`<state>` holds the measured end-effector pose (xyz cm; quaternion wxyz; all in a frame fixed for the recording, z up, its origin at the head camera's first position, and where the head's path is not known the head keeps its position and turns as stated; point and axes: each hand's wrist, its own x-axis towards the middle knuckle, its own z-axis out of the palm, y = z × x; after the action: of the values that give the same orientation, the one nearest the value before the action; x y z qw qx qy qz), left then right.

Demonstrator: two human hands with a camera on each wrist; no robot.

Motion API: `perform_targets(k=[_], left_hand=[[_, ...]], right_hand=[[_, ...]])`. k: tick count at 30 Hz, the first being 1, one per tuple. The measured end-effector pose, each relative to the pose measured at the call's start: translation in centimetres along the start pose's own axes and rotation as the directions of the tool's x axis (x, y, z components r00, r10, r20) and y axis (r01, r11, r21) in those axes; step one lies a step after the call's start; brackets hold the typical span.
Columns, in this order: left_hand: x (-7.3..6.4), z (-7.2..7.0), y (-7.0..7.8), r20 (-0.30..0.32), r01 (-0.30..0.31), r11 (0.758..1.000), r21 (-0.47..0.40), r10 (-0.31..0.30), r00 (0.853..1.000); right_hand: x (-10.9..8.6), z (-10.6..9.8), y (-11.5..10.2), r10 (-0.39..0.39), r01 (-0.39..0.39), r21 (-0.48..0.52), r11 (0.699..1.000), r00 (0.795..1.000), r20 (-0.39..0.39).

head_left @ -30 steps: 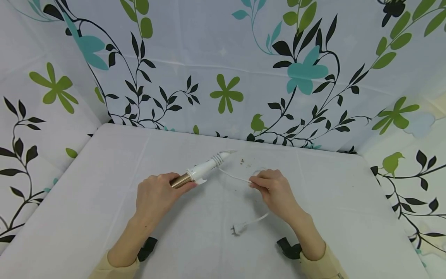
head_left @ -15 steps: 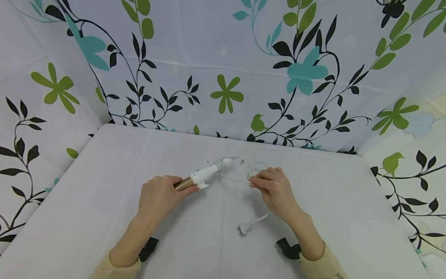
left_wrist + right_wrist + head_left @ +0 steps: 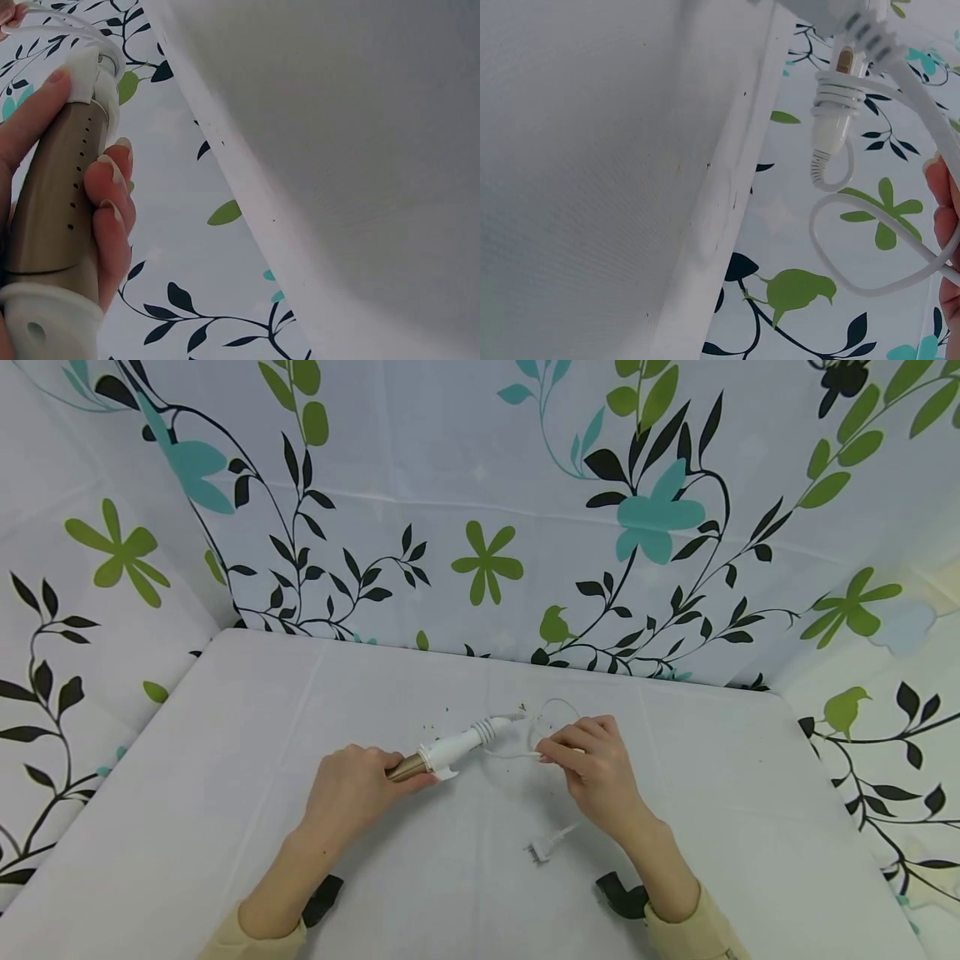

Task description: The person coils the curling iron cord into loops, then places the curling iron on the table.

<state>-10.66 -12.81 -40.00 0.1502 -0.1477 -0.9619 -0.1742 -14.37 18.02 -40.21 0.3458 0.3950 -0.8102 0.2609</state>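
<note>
A white and gold curling iron (image 3: 453,747) is held above the table, its corded end pointing right and slightly away. My left hand (image 3: 352,789) grips its gold barrel, thumb on the white clip lever; small holes line the barrel (image 3: 64,187) in the left wrist view. Several turns of white cord (image 3: 836,97) circle the handle near its end. Between thumb and fingers, my right hand (image 3: 596,768) pinches the cord (image 3: 513,756), and a loop stands out beyond the fingers. Below that hand dangles the plug (image 3: 542,850), slightly blurred. The palm side of the right hand is hidden in the head view.
The white table (image 3: 420,893) lies beneath both hands, with small dark specks near its far part. Patterned cloth (image 3: 375,468) with leaves and flowers rises along the back and sides. Black wrist straps (image 3: 622,895) sit under both forearms.
My left hand and the curling iron have moved slightly right and nearer to me. The plug has swung to the right. The cord loop beyond my right hand stands out more.
</note>
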Motion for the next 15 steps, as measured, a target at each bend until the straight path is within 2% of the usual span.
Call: perform_targets(k=[5,11,15], left_hand=[[-0.09,0.14,-0.13,-0.002,-0.122,0.991,0.060,0.122,0.992],[0.06,0.25,-0.24,0.042,-0.208,0.974,0.091,0.205,0.978],[0.15,0.37,-0.16,0.062,-0.254,0.960,0.119,0.248,0.967]], right_hand=[[0.18,0.01,0.03,-0.010,0.009,-0.025,1.000,0.998,-0.055],[0.22,0.01,0.10,0.001,-0.003,-0.024,1.000,0.997,-0.078],[0.32,0.07,-0.03,-0.020,0.018,-0.027,0.999,0.997,-0.078]])
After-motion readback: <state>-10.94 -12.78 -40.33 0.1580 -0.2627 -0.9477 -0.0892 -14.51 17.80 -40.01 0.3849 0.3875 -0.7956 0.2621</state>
